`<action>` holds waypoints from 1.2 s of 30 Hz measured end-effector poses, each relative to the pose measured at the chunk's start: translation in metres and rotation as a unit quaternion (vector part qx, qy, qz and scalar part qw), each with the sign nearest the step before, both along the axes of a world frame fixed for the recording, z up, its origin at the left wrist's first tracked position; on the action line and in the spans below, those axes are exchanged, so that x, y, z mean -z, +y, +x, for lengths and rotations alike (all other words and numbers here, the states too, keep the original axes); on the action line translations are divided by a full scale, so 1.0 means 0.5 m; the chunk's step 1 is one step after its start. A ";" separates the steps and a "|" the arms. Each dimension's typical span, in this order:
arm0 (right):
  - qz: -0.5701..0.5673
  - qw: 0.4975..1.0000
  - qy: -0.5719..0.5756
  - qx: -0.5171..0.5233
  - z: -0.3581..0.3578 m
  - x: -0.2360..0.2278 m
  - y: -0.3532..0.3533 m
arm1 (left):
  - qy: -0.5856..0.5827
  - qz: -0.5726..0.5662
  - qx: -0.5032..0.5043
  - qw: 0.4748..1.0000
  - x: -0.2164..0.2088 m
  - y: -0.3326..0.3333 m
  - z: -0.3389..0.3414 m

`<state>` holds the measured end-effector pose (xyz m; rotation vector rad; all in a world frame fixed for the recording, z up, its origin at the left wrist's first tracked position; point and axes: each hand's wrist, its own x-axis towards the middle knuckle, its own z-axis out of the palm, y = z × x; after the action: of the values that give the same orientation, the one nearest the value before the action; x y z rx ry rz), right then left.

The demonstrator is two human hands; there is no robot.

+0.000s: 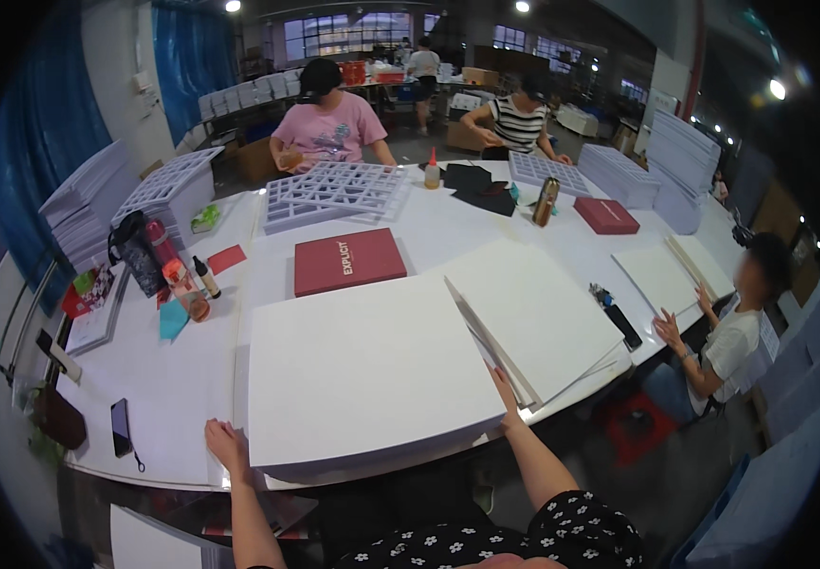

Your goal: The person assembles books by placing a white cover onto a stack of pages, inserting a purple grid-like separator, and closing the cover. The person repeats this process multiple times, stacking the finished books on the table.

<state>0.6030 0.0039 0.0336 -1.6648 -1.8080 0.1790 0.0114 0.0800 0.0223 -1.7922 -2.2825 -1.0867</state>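
A thick stack of large white boards (372, 370) lies in front of me at the table's near edge. My left hand (227, 446) is beside the stack's near left corner, resting on the table with its fingers curled in and nothing visible in them. Along the stack's right side lies my right hand (506, 392), its fingers stretched out and partly hidden by the edge. To the right is a second pile of white boards (547, 322), fanned at its left edge. Just beyond the stack sits a dark red box (349, 262) with pale lettering.
White grid trays (334, 194) lie at the far side, where two people work. On the left are bottles (185, 289) and a phone (121, 427). At right, a seated person (723, 341) handles white boards (658, 275); a red stool (633, 427) stands nearby.
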 end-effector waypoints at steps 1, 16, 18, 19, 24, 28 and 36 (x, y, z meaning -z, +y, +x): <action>-0.003 1.000 0.029 0.009 -0.012 -0.005 -0.001 | -0.003 0.056 -0.001 0.998 0.010 -0.008 -0.010; 0.093 0.994 -0.061 0.013 0.010 0.045 -0.012 | -0.008 0.114 -0.002 0.993 0.017 -0.011 0.001; 0.076 0.997 -0.010 0.020 -0.005 0.036 -0.018 | 0.013 0.091 -0.012 0.996 0.005 -0.024 0.012; 0.069 0.997 0.005 0.023 -0.008 0.031 -0.018 | 0.018 0.070 -0.016 0.997 0.002 -0.026 0.013; 0.094 0.995 0.014 0.023 -0.030 0.007 -0.023 | 0.069 0.036 -0.021 0.997 0.008 -0.024 0.007; 0.131 0.991 -0.030 0.009 -0.020 0.013 -0.022 | 0.108 0.017 -0.006 0.994 0.016 -0.015 0.009; 0.072 0.997 -0.020 0.000 -0.006 0.007 -0.014 | 0.127 -0.020 -0.005 0.992 0.010 -0.014 0.015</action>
<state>0.6000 -0.0030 0.0302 -1.5769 -1.8058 0.0136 0.0189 0.0729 0.0174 -1.8117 -2.1747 -0.7644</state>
